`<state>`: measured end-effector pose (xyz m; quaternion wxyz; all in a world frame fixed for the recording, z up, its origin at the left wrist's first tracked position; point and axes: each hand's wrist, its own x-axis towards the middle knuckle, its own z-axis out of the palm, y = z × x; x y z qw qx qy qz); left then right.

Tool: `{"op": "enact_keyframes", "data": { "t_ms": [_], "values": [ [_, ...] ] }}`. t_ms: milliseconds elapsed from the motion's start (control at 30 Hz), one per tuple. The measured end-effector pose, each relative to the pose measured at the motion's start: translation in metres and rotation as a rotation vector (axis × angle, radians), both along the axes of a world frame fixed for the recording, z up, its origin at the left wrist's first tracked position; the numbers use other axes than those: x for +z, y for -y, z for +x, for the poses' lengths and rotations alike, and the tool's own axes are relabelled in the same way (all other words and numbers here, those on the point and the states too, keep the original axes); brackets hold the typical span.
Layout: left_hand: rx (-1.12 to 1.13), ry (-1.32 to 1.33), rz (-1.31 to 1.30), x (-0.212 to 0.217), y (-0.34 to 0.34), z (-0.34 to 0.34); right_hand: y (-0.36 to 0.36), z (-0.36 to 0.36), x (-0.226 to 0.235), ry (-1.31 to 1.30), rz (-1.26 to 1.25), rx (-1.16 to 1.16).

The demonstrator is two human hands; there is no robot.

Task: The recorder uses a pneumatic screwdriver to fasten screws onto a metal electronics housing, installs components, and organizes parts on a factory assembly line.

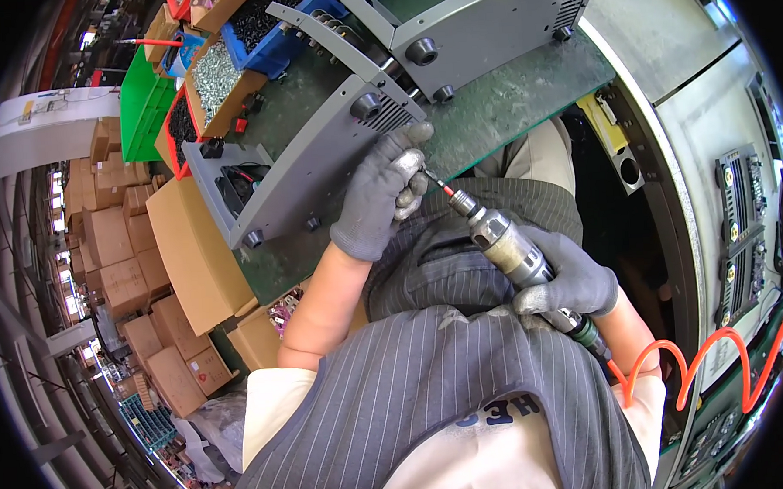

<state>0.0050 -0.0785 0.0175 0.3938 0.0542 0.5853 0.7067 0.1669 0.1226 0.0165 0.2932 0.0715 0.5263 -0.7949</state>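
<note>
At the lower centre of the frame, the person's striped apron [468,398] fills the foreground. Just above it, right of centre, the right hand [572,280], gloved in grey, has its grip closed fully around the barrel of a pneumatic screwdriver [505,244]; the tool is angled up and to the left so that its bit points at the left hand. An orange coiled air hose [702,358] runs from the tool's rear end toward the lower right, clear of the work. At mid-frame, the left hand [381,197], also gloved, has its grip curled closed at the bit tip [437,186], apparently steadying it or a small fastener there; what it pinches cannot be made out. This hand rests against the lower edge of a grey metal chassis [318,160], which lies bottom-up on the green table [507,100] so that its rubber feet face the person. A second grey chassis [478,22] lies beyond it. At the upper left, open bins of screws [214,73] stand within reach.
</note>
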Motion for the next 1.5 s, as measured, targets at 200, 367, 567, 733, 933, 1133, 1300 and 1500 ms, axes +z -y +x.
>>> {"op": "enact_keyframes", "data": {
  "t_ms": [200,367,567,733,933,1133,1300,1500],
  "values": [
    [-0.079,0.005,-0.052,0.005,0.005,-0.006,-0.001,0.000,-0.005,-0.074,0.030,0.018],
    [-0.284,-0.169,-0.265,0.020,0.001,-0.011,-0.004,-0.002,-0.008,-0.131,0.080,0.081],
    [-0.423,-0.477,-0.285,0.020,0.017,-0.012,0.005,-0.009,-0.027,-0.266,0.173,0.004],
    [-0.370,-1.000,-0.678,0.102,0.031,-0.007,0.007,-0.028,-0.050,-0.230,0.273,-0.143],
    [-0.480,-1.143,-1.095,0.116,0.020,-0.069,0.016,-0.038,-0.057,-0.180,0.145,-0.198],
    [-0.824,-0.724,-0.906,0.109,0.018,-0.091,0.022,-0.043,-0.057,-0.201,0.051,-0.278],
    [-0.902,-0.739,-0.862,0.107,0.018,-0.099,0.018,-0.046,-0.053,-0.196,0.250,-0.222],
    [-0.950,-0.631,-0.973,0.113,0.016,-0.104,0.017,-0.053,-0.039,-0.184,0.366,-0.157]
  ]
}}
